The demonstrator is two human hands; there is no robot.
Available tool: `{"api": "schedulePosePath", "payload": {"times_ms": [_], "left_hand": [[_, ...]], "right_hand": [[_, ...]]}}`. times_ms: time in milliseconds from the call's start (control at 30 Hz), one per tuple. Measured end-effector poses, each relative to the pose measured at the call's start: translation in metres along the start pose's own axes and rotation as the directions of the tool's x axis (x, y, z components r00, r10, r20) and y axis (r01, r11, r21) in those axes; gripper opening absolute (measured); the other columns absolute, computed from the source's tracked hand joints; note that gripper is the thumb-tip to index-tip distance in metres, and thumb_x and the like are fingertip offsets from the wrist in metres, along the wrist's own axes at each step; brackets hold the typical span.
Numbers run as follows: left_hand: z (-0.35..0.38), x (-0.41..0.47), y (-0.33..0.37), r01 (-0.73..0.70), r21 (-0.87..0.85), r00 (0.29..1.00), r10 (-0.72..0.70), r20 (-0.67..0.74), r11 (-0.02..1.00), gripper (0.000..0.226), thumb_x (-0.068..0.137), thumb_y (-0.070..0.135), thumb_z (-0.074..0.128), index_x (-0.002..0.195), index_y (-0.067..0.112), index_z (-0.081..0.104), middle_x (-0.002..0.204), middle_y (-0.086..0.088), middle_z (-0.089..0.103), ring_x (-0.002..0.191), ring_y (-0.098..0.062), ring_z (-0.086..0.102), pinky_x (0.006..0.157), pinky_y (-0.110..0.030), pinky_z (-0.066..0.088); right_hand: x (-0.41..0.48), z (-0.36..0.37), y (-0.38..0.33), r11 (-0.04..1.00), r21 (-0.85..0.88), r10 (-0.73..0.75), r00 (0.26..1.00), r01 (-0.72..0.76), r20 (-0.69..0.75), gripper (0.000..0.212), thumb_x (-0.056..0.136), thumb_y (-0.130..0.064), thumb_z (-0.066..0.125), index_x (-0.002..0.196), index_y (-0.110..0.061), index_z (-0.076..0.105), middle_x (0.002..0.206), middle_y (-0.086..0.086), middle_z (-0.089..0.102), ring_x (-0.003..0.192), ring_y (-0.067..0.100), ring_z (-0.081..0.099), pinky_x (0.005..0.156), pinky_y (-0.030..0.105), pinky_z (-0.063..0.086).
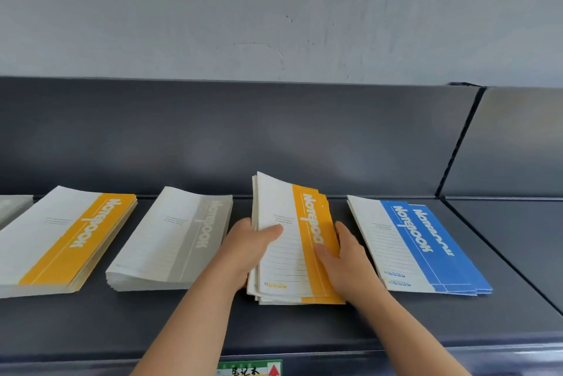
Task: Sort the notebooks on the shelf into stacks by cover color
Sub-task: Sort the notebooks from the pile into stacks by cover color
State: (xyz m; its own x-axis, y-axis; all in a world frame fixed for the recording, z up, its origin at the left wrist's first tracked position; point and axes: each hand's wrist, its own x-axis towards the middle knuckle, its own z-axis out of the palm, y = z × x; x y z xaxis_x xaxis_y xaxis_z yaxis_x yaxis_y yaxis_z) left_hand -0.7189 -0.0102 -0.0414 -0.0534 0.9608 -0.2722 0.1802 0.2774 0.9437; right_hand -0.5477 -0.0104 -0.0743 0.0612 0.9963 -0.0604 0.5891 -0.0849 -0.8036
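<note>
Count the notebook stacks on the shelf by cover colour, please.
Yellow: 2, left yellow stack and middle yellow stack.
Grey: 1, grey stack.
Blue: 1, blue stack.
Colour unclear: 1, cut-off stack at the left edge.
Total: 5 stacks.

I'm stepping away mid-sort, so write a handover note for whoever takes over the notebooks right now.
Left hand and right hand both grip the yellow bundle, between the grey stack and blue stack on the shelf.
Done: yellow stack at left, grey and blue stacks formed.
Left: probably merge the bundle onto the yellow stack; square up the fanned blue stack.
</note>
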Motion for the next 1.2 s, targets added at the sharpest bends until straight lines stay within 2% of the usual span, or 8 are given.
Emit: {"api": "schedulePosePath", "payload": {"times_ms": [67, 167, 400, 600, 767, 900, 1100, 1200], "left_hand": [[-0.002, -0.010, 0.003, -0.092, -0.088, 0.995, 0.094, 0.026, 0.992, 0.023, 0.093, 0.025, 0.060, 0.116, 0.022, 0.061, 0.104, 0.005, 0.073, 0.092, -0.014, 0.070, 0.078, -0.034, 0.056], [-0.008, -0.023, 0.012, -0.259, -0.145, 0.964, 0.265, 0.018, 0.955, 0.030, 0.092, 0.020, 0.062, 0.120, 0.031, 0.056, 0.108, 0.013, 0.070, 0.098, -0.009, 0.067, 0.082, -0.031, 0.054], [-0.018, -0.024, 0.024, -0.416, 0.013, 0.909, 0.417, -0.009, 0.909, 0.048, 0.089, 0.017, 0.065, 0.127, 0.039, 0.045, 0.118, 0.019, 0.062, 0.114, -0.006, 0.056, 0.097, -0.034, 0.046], [-0.006, -0.026, 0.017, -0.431, -0.020, 0.903, 0.431, -0.007, 0.902, 0.073, 0.061, 0.057, 0.075, 0.126, 0.040, 0.046, 0.118, 0.018, 0.062, 0.112, -0.007, 0.058, 0.094, -0.036, 0.048], [0.006, -0.036, 0.072, -0.535, -0.103, 0.823, 0.491, -0.285, 0.838, 0.066, 0.072, 0.065, 0.061, 0.116, 0.016, 0.058, 0.106, -0.002, 0.066, 0.095, -0.021, 0.063, 0.080, -0.039, 0.054], [0.015, -0.031, 0.085, -0.488, -0.159, 0.819, 0.388, -0.422, 0.858, 0.011, 0.089, 0.032, 0.059, 0.091, 0.025, 0.067, 0.086, 0.009, 0.068, 0.080, -0.012, 0.065, 0.058, -0.021, 0.049], [0.015, -0.026, 0.061, -0.640, -0.040, 0.711, 0.572, -0.409, 0.767, 0.029, 0.099, 0.046, 0.035, 0.104, 0.026, 0.055, 0.088, 0.018, 0.062, 0.080, -0.001, 0.061, 0.058, -0.013, 0.047], [0.016, -0.024, 0.027, -0.609, 0.056, 0.751, 0.598, -0.278, 0.791, 0.030, 0.093, 0.050, 0.038, 0.120, 0.038, 0.039, 0.104, 0.027, 0.056, 0.096, 0.004, 0.057, 0.064, -0.009, 0.048]], "right_hand": [[-0.001, -0.008, -0.007, 0.983, 0.169, 0.073, 0.997, -0.075, 0.017, 0.072, 0.092, -0.046, 0.051, 0.149, -0.026, 0.013, 0.152, -0.003, 0.030, 0.136, 0.025, 0.034, 0.110, 0.046, 0.032], [-0.002, -0.025, -0.023, 0.922, 0.388, -0.026, 1.000, 0.020, 0.012, 0.044, 0.088, -0.042, 0.060, 0.128, -0.034, 0.043, 0.127, -0.009, 0.058, 0.109, 0.015, 0.059, 0.097, 0.045, 0.047], [-0.012, -0.045, -0.039, 0.865, 0.404, -0.303, 0.951, 0.299, -0.054, 0.029, 0.091, -0.028, 0.058, 0.109, -0.044, 0.042, 0.110, -0.023, 0.059, 0.101, 0.003, 0.060, 0.078, 0.022, 0.049], [-0.019, -0.039, -0.033, 0.802, 0.520, -0.296, 0.952, 0.293, -0.080, 0.018, 0.093, -0.030, 0.053, 0.109, -0.037, 0.054, 0.107, -0.016, 0.066, 0.104, 0.008, 0.061, 0.087, 0.030, 0.048], [-0.011, -0.061, -0.081, 0.701, 0.636, -0.211, 0.945, 0.324, -0.250, 0.027, 0.089, -0.049, 0.052, 0.104, -0.029, 0.062, 0.098, -0.012, 0.068, 0.089, 0.002, 0.066, 0.075, 0.026, 0.051], [-0.001, -0.060, -0.097, 0.729, 0.651, -0.082, 0.970, 0.214, -0.227, 0.022, 0.091, -0.041, 0.053, 0.088, -0.022, 0.064, 0.082, 0.006, 0.071, 0.084, 0.022, 0.070, 0.080, 0.042, 0.056], [0.002, -0.047, -0.076, 0.671, 0.690, -0.140, 0.960, 0.272, -0.243, 0.062, 0.074, -0.072, 0.048, 0.104, -0.020, 0.062, 0.100, 0.002, 0.069, 0.095, 0.019, 0.066, 0.086, 0.042, 0.053], [-0.007, -0.033, -0.050, 0.738, 0.564, -0.288, 0.929, 0.370, -0.232, 0.017, 0.089, -0.045, 0.055, 0.103, -0.035, 0.054, 0.098, -0.019, 0.066, 0.095, 0.007, 0.064, 0.075, 0.027, 0.053]]}}
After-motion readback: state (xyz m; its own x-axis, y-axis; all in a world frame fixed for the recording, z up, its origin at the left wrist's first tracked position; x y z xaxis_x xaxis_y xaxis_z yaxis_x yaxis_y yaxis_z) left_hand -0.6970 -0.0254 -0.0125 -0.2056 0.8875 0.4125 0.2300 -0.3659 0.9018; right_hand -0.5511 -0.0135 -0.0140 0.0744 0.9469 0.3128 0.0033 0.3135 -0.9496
